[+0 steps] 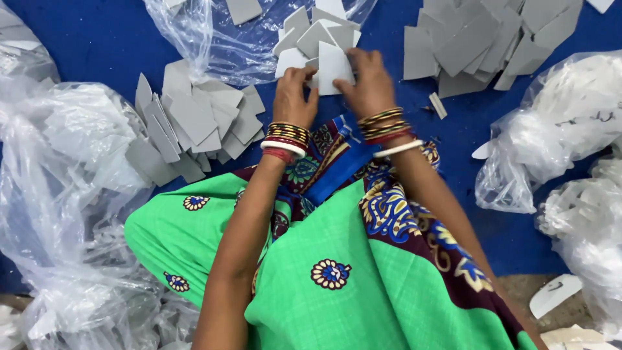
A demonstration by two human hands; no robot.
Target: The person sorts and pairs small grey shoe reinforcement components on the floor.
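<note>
- Under your hands lies a blue mat (116, 39) that covers almost the whole view; a strip of bare brownish floor (518, 285) shows at its lower right edge.
- Your lap fills the bottom of the view, draped in green cloth (337, 240) with small blue flower motifs and a dark patterned border.
- Your left hand (293, 97) and right hand (370, 81) meet just past your knees, both wrists stacked with bangles.
- Both hands pinch one pale grey card (334, 68) from opposite sides; it is flat, roughly rectangular and tilted, and it sits at the near edge of a small pile (311, 32) of like pieces.
- Left of your hands, a loose heap (194, 123) of darker grey cards fans over the mat.
- Up on the right, a second heap (473, 42) of grey cards lies well apart from your hands, with one narrow strip (438, 105) just below it.
- A clear bag (214, 39) at the top holds a few grey pieces.
- Big crumpled clear bags (58, 194) on the left hold pale scraps.
- More bags (570, 129) on the right are packed with white offcuts.
</note>
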